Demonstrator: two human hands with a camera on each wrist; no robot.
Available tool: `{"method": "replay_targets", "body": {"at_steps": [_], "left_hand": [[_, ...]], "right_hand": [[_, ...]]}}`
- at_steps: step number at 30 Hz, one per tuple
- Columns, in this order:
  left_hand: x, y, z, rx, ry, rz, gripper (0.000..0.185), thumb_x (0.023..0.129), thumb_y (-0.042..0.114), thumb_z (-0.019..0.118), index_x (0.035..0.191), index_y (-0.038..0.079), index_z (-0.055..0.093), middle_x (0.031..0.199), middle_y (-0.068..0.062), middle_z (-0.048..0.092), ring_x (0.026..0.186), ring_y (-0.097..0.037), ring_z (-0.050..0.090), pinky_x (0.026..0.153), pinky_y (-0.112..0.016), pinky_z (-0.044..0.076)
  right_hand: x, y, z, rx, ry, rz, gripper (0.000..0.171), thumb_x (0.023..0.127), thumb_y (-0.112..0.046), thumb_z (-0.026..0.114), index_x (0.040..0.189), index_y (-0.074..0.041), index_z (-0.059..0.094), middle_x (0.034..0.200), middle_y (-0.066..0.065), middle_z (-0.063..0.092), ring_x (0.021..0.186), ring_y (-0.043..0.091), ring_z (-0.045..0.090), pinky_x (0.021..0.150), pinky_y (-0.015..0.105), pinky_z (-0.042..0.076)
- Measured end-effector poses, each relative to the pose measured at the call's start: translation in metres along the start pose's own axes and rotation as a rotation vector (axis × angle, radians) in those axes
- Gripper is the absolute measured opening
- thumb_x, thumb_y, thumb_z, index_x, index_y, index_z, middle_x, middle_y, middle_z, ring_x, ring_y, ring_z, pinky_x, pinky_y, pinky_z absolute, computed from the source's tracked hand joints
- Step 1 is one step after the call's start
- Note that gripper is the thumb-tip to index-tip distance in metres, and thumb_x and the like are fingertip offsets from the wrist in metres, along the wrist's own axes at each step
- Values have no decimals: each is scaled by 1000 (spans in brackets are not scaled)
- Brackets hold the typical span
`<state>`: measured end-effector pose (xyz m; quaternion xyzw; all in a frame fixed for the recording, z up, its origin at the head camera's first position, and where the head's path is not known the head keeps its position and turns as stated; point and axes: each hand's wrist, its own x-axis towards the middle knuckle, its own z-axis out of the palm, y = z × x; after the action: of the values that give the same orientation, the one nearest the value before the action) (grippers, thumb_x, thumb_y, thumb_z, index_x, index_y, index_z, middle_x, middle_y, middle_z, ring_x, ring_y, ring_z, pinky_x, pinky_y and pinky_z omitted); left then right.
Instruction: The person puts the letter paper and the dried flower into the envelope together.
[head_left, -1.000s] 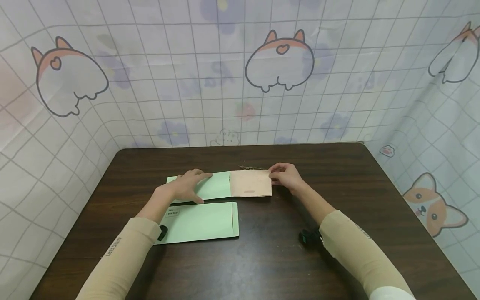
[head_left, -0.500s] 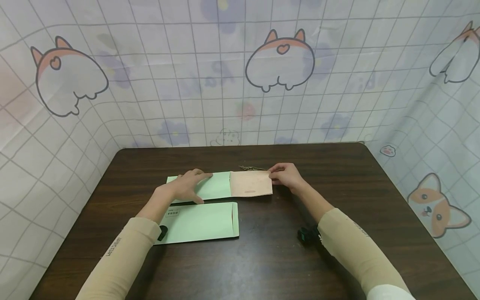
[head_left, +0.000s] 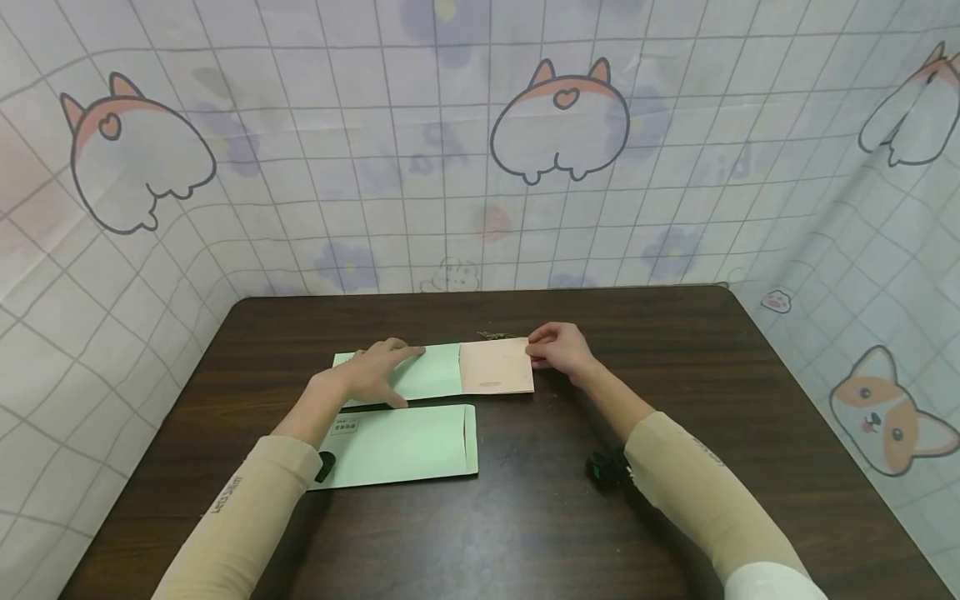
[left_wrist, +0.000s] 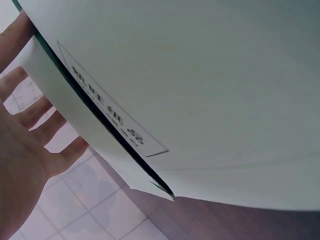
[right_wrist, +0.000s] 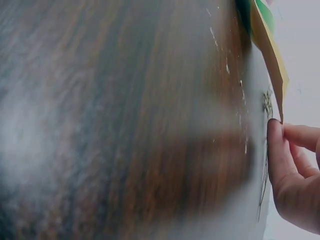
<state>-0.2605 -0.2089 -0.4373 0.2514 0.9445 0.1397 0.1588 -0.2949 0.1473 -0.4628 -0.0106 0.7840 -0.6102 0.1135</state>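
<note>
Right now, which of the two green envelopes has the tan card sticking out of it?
The far envelope, under the left hand; the tan card juts from its right end. The near envelope shows none.

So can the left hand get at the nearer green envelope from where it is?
Probably yes: the left hand rests flat on the far envelope, holding nothing, and the nearer green envelope lies uncovered just below its wrist.
</note>
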Motion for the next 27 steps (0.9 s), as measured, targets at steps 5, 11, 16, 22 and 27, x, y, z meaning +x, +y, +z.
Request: {"method": "replay_targets", "body": {"at_steps": [5, 11, 16, 22, 27], "left_hand": [[0, 0, 1, -2, 3, -3, 94, 84, 31, 87, 161, 16, 35, 155, -21, 36, 142, -44, 34, 108, -78, 21], [0, 1, 1, -5, 3, -5, 95, 84, 30, 88, 161, 16, 35, 155, -20, 36, 143, -44, 34, 108, -78, 20], [0, 1, 1, 2, 2, -4, 95, 85, 31, 87, 162, 16, 34, 155, -20, 36, 143, -44, 34, 108, -77, 21], [-1, 2, 0, 4, 3, 1, 94, 85, 30, 87, 162, 15, 34, 155, -21, 36, 143, -44, 34, 108, -78, 21], [-1, 3, -1, 10, 3, 6, 95, 85, 31, 87, 162, 15, 34, 154, -21, 36, 142, -44, 35, 108, -77, 22]], "right_hand": [[0, -2, 4, -21, -23, -13, 23, 95, 4, 69, 117, 10, 64, 107, 22, 68, 80, 22, 71, 77, 37, 61], [0, -4, 8, -27, -40, -19, 27, 94, 5, 70, 119, 11, 63, 108, 24, 67, 82, 24, 72, 78, 38, 61], [0, -5, 12, -19, -64, -13, 29, 93, 6, 69, 121, 11, 63, 108, 24, 67, 83, 24, 72, 77, 36, 61], [1, -6, 16, -6, -87, -22, 31, 93, 7, 69, 123, 13, 62, 108, 24, 66, 83, 23, 71, 79, 37, 61], [2, -7, 20, 4, -105, -21, 34, 93, 8, 68, 126, 14, 61, 111, 26, 65, 85, 25, 71, 80, 38, 61]]}}
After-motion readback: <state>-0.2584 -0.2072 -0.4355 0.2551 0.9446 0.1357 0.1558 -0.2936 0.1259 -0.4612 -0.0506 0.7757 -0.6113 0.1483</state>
